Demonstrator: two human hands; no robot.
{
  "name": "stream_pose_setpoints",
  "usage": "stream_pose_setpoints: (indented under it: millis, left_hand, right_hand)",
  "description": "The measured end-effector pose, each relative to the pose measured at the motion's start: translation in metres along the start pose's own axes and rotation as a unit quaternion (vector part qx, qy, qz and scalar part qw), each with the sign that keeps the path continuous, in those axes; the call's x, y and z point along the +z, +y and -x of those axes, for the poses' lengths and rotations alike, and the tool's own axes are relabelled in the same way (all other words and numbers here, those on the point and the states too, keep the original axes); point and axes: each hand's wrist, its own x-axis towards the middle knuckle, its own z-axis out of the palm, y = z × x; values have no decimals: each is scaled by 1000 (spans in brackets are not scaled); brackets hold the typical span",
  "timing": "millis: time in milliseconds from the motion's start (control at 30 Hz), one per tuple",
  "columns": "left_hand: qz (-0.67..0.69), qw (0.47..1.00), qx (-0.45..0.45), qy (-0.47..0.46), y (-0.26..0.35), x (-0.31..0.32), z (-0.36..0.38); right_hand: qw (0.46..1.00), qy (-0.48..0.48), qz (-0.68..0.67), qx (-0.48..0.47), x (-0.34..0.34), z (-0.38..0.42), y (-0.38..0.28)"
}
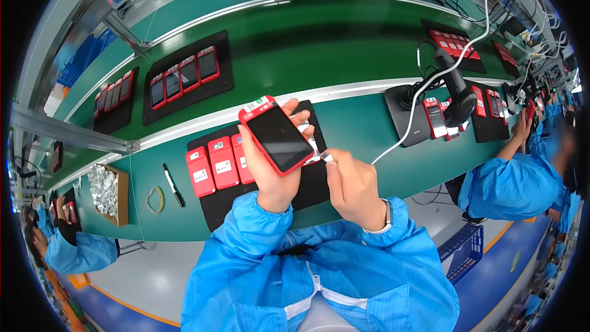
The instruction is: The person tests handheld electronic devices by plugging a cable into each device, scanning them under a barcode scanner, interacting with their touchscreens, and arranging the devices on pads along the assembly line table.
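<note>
Resting in my left hand (pixel 275 185) is a red handheld device (pixel 279 138) with a dark screen facing up and a label at its top end. My thumb and fingers grip its sides. Just right of the device's lower end, my right hand (pixel 356 187) is closed in a pinch around the end of a white cable (pixel 402 138); the plug is mostly hidden by the fingers. Below both hands, several red devices (pixel 223 163) lie face down in a row on a black mat (pixel 215 206), some covered by my left hand.
A cardboard box (pixel 123 197) of crumpled silvery material, a yellow band (pixel 155 200) and a marker (pixel 173 184) lie left. Right stands a barcode scanner (pixel 456 89) beside more red devices. More mats with devices lie on the green shelf (pixel 307 43). Co-workers in blue sit either side.
</note>
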Motion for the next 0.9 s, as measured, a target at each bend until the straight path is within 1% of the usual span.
stream_pose_setpoints:
  millis: [100, 133, 233, 333, 433, 533, 633, 667, 767, 800, 900]
  left_hand:
    - [17, 999, 28, -13, 6, 4, -2]
    - [-1, 999, 43, 5, 5, 8, -1]
    - [5, 999, 52, -16, 2, 11, 3]
    - [-57, 996, 54, 45, 3, 15, 4]
    - [-58, 996, 68, 30, 4, 13, 6]
    - [-49, 993, 104, 15, 2, 18, 9]
    - [-72, 990, 116, -44, 3, 15, 9]
    - [-78, 989, 116, -45, 3, 18, 10]
    - [-81, 984, 130, -91, 4, 20, 12]
    - [-78, 984, 142, -74, 1, 25, 14]
    - [-94, 983, 133, -86, 0, 21, 17]
  right_hand:
    - [996, 14, -3, -88, 9, 4, -4]
    - [993, 36, 19, -111, 12, 5, -5]
    - [990, 31, 71, -115, 15, 5, -6]
    - [983, 51, 128, -121, 13, 5, -10]
    - [984, 61, 132, -103, 10, 2, -16]
    - [985, 62, 125, -97, 11, 3, -15]
    - [985, 37, 147, -79, 3, 2, -18]
    - [985, 35, 148, -77, 3, 2, -18]
    - [985, 33, 152, -74, 3, 2, -19]
    - [985, 35, 154, -75, 5, 3, -19]
    - [988, 49, 130, -72, 11, 7, -17]
